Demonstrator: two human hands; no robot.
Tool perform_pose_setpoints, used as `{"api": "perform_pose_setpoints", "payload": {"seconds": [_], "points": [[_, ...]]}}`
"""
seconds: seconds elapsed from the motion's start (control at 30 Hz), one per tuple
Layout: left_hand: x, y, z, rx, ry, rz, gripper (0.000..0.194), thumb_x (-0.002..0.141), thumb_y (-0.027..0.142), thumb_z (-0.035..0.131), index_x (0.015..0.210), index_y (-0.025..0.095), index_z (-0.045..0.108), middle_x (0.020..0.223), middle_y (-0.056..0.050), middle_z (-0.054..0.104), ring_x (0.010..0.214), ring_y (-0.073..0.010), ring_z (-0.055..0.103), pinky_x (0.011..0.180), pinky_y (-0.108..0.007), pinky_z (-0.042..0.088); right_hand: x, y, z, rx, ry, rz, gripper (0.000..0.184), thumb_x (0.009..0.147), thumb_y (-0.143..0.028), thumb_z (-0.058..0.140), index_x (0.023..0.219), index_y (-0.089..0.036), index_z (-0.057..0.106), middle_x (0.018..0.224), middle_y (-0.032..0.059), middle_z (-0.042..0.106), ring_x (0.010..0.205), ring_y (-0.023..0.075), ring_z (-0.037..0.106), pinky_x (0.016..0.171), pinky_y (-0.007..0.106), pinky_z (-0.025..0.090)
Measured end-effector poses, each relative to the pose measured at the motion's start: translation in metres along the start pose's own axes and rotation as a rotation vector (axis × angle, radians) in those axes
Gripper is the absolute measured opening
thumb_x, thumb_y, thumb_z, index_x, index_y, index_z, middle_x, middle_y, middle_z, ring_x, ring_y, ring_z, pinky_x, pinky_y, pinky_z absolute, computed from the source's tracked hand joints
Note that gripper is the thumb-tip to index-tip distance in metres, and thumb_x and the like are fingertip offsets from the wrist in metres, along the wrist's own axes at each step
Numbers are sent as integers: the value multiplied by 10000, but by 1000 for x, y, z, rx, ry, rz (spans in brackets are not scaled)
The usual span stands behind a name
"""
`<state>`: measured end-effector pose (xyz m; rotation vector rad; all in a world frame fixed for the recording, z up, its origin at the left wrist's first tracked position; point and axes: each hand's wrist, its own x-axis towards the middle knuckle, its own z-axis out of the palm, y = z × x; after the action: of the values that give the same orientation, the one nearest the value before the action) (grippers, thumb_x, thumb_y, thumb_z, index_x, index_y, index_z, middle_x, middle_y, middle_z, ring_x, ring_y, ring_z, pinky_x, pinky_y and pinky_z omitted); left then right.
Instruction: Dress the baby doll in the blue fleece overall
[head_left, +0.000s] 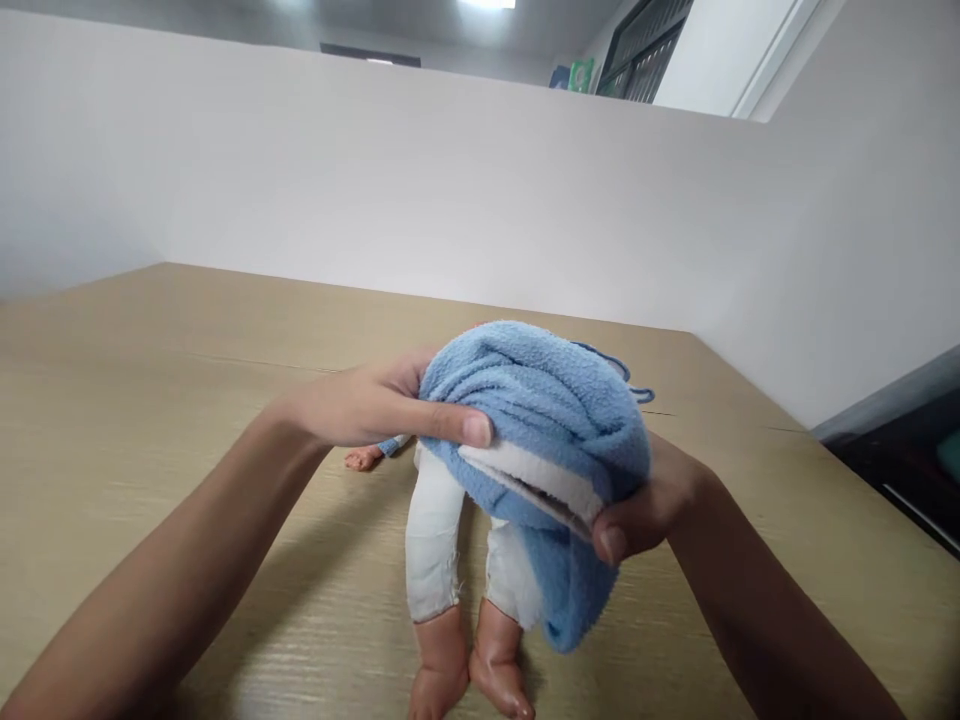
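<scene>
A doll (435, 540) lies on the table with its bare feet toward me and white cloth on its legs. Above its body I hold a blue fleecy garment (540, 390), bunched up, with a white-edged opening facing me. My left hand (397, 400) grips the garment's left side, thumb on top beside the white edge. On the right, my right hand (652, 510) pinches the other end of that opening. One doll hand pokes out at the left; its head and most of its torso are hidden behind the cloth. A blue cord loop sticks out at the garment's upper right.
The wooden tabletop (150, 400) spreads out under the doll on both sides. A white wall (375, 190) rises behind its far edge. At the right edge stands a dark object (907, 450) that I cannot make out.
</scene>
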<state>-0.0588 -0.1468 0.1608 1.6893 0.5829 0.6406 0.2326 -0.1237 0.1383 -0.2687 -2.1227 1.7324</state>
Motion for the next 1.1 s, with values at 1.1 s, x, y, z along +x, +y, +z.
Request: {"api": "perform_pose_setpoints", "payload": {"seconds": [1.1], "points": [[-75, -118, 161, 336, 787, -302, 425, 1060, 535, 602, 1295, 198, 711, 1241, -144, 793, 1230, -365, 711, 1106, -509, 522, -32, 56, 113, -456, 487, 389, 186, 854, -165, 683, 1030, -201, 731, 1001, 36, 823, 888, 227, 739, 797, 324, 546]]}}
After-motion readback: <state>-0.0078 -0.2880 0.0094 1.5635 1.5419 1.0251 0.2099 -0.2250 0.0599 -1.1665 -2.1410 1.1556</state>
